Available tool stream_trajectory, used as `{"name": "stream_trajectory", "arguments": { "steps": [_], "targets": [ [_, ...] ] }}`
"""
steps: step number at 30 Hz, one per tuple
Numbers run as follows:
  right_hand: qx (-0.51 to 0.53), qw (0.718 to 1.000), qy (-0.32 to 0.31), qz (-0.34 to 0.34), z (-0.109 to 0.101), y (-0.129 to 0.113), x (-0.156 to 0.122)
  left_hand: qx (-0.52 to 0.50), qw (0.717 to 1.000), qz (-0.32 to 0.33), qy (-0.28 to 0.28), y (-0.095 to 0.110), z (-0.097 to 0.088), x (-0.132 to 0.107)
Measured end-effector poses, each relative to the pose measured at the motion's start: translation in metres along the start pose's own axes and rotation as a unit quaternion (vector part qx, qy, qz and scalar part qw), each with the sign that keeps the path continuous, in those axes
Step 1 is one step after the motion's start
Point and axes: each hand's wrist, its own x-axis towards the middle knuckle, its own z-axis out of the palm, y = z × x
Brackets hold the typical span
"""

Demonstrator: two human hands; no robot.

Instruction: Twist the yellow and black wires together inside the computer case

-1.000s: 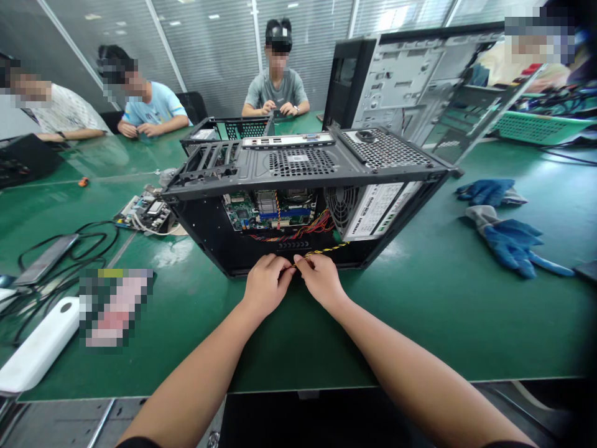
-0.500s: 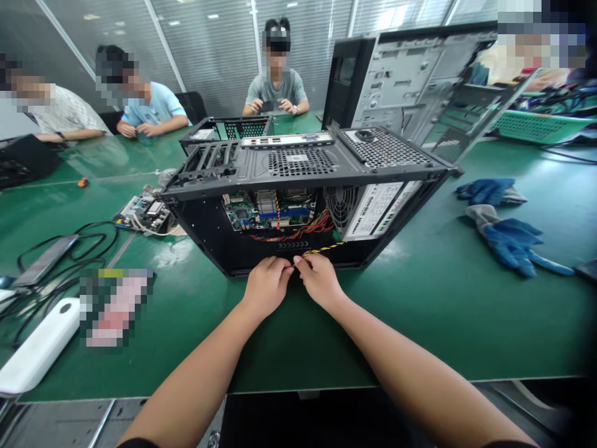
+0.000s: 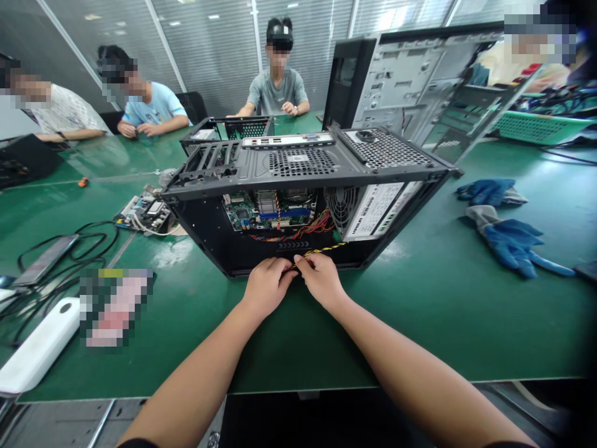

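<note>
A black computer case [image 3: 298, 180] lies before me with its side open. Inside show a green motherboard [image 3: 237, 214], a power supply [image 3: 373, 211] with a fan grille, and red and orange wires [image 3: 298, 233]. A twisted yellow-and-black cable [image 3: 332, 247] runs from near the power supply to my hands at the case's lower front edge. My left hand [image 3: 267, 283] pinches the cable's end part. Close beside it, my right hand [image 3: 321, 279] grips the same cable between thumb and fingers. The cable's tip is hidden by the fingers.
Blue-grey gloves [image 3: 506, 236] lie on the green table at right. A second open case [image 3: 405, 81] stands behind, near a green basket [image 3: 541, 127]. At left are a circuit board assembly [image 3: 148, 211], black cables and a white oblong device [image 3: 41, 345]. Several people sit across.
My hands have shifted very slightly, the left fingers and thumb reaching a little further right along the cable. Across the table, one person's hands have moved apart.
</note>
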Motion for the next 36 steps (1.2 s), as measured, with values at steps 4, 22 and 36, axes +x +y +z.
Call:
{"name": "stream_trajectory", "arguments": {
  "steps": [4, 22, 36],
  "targets": [
    [-0.006, 1.000, -0.003, 0.000, 0.0013, 0.0008, 0.0001, 0.009, 1.000, 0.003, -0.003, -0.0005, 0.0003, -0.0003],
    [0.012, 1.000, -0.005, -0.002, 0.0004, -0.0014, 0.0002, 0.005, 1.000, -0.002, 0.005, 0.0046, -0.0032, 0.0008],
    [0.018, 1.000, -0.018, 0.001, 0.0008, -0.0020, -0.0010, 0.002, 1.000, -0.002, -0.010, 0.0025, -0.0023, 0.0009]
  ]
}}
